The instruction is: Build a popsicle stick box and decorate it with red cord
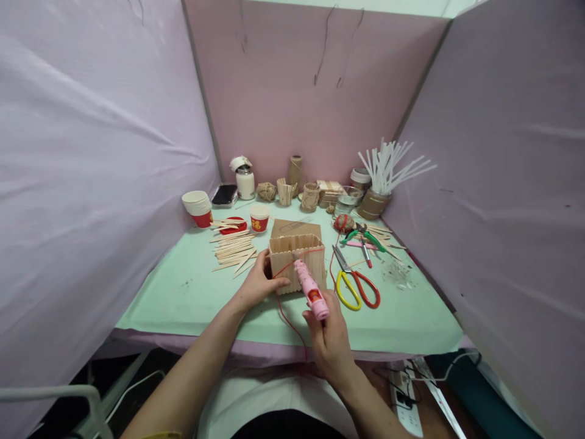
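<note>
A box made of wooden craft sticks (286, 268) stands on the table near its front edge. My left hand (262, 281) grips its left side, the thumb lying across the front wall. Red string (290, 319) runs across the upper part of the box, and one end hangs down over the table edge. In my right hand (329, 332) is a pink glue gun (309, 286), its nozzle at the front wall close to the string. Whether the nozzle touches the wood I cannot tell. Behind the box lies a piece of brown cardboard (297, 228).
Scissors (350, 283) with yellow and red handles lie right of the box, near green-handled pliers (363, 235) and a red yarn ball (343, 223). Loose craft sticks (234, 249) and paper cups (259, 219) are on the left. Jars and white glue sticks (388, 167) line the back.
</note>
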Motion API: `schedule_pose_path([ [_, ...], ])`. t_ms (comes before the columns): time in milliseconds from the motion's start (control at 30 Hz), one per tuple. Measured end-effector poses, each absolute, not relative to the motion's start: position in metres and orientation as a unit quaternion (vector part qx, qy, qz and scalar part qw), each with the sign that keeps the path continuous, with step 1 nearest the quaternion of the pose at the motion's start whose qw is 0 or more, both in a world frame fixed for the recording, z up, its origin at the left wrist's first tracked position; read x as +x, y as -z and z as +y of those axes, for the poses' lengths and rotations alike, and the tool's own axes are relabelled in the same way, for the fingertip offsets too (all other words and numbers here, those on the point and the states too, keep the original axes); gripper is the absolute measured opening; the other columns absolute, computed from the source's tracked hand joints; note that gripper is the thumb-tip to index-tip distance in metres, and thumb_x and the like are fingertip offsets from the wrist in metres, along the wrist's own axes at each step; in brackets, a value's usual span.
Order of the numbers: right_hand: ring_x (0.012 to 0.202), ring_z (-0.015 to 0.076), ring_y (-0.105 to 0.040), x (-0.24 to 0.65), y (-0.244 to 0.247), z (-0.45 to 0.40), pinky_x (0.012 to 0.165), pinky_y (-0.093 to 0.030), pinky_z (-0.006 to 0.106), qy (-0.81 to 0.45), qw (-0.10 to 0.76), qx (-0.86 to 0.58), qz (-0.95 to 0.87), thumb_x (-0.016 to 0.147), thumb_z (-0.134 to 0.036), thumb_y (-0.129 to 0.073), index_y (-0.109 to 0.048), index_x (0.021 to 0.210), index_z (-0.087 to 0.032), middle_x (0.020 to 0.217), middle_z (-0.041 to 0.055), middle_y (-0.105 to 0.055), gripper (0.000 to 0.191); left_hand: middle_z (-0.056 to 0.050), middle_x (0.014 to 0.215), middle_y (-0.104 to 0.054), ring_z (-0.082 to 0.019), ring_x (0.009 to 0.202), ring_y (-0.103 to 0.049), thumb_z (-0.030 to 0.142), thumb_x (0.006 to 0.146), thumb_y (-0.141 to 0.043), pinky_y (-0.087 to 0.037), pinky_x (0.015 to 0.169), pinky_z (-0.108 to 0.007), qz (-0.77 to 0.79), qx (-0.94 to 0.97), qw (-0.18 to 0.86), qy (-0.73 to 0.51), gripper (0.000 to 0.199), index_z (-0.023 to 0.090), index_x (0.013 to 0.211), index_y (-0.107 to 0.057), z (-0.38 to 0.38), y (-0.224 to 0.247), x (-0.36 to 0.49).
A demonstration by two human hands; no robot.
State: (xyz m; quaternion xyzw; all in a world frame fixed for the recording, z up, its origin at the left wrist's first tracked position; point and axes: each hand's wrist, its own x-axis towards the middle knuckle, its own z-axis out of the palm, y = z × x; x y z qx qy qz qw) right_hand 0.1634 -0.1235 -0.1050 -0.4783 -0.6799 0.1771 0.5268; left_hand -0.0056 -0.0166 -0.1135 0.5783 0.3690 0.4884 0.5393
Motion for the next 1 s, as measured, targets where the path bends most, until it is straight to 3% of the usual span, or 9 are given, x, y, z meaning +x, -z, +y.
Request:
schedule_pose_path([
  [567, 0.085, 0.0194, -0.051, 0.157, 0.103, -0.124, 0.075, -0.045, 0.034, -0.202, 0.517, -0.475, -0.683, 0.096, -0.028, -0.043, -0.051, 0.106, -0.021, 0.092, 0.0044, -0.052, 0.014, -0.013, 0.127, -0.058, -0.028, 0.117, -0.057, 0.021, 0.060, -0.080, -0.045, 0.099, -0.044, 0.392, 0.573, 0.541, -0.475, 0.078, 0.018, 0.127, -0.039, -0.019, 0.109, -0.004],
  [1000, 0.085, 0.0204, -0.052, 0.152, 0.102, -0.125, 0.075, -0.046, 0.036, -0.207, 0.514, -0.465, -0.690, 0.096, -0.030, -0.043, -0.052, 0.109, -0.020, 0.093, 0.0058, -0.053, 0.018, -0.014, 0.126, -0.059, -0.029, 0.117, -0.058, 0.028, 0.060, -0.082, -0.045, 0.099, -0.044, 0.396, 0.579, 0.531, -0.475, 0.081, 0.018, 0.128, -0.039, -0.020, 0.111, -0.005],
])
